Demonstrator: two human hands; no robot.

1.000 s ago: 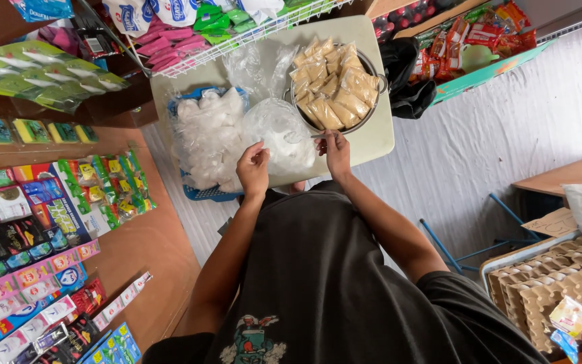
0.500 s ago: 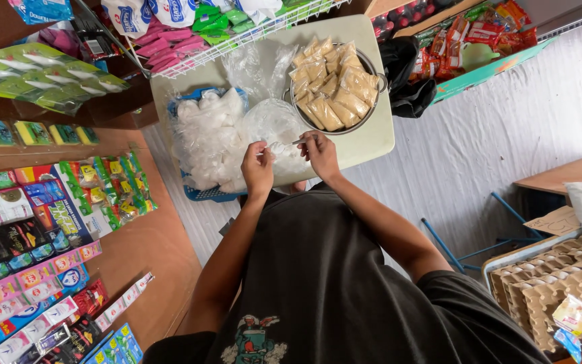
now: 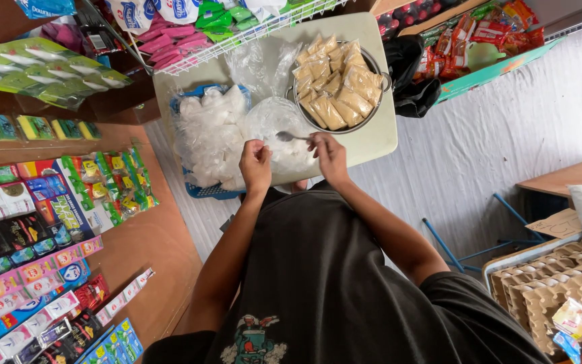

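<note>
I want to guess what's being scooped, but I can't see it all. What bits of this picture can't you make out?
- Head view: what fills the clear bag is a white blur, too fine to name.
- The spoon bowl is too small to show any load.
- The right hand covers the spoon's handle end.
- The left hand is fisted; whatever its grip pinches is hidden.
- The blue basket is mostly buried under white packets.

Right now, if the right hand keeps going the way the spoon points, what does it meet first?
Likely the clear plastic bag of white powder: the right hand holds the spoon aimed at it, with the blue basket of filled bags beyond. Depth is unclear.
</note>
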